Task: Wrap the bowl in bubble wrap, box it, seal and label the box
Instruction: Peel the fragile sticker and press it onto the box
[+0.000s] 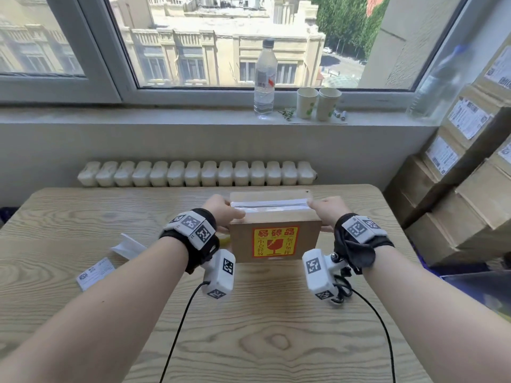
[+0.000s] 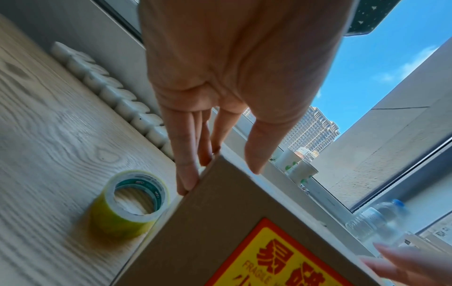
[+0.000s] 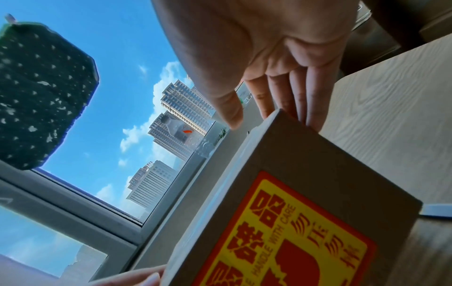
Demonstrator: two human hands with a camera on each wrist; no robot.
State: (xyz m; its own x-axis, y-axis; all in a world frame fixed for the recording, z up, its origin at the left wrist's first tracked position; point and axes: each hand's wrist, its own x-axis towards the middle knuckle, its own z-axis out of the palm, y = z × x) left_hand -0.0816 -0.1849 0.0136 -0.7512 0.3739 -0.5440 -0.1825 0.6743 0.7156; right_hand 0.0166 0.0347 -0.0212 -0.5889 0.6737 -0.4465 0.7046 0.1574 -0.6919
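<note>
A closed cardboard box [image 1: 276,217] stands on the wooden table [image 1: 249,327], with clear tape [image 1: 269,206] along its top seam. A red and yellow fragile label [image 1: 275,241] is stuck on the side facing me. My left hand [image 1: 224,211] lies against the box's left side, fingers straight, thumb over the top edge. My right hand [image 1: 326,210] mirrors it on the right side. The wrist views show the straight fingers [image 2: 186,174] and fingers [image 3: 310,108] flat on the box [image 2: 220,222] [image 3: 318,164]. No bowl or bubble wrap is visible.
A yellow tape roll [image 2: 129,203] stands just left of the box. A printed paper slip [image 1: 95,272] and a white backing sheet [image 1: 128,246] lie at the left. A bottle [image 1: 265,78] and paper cups [image 1: 318,102] stand on the sill. Stacked cartons [image 1: 464,175] fill the right.
</note>
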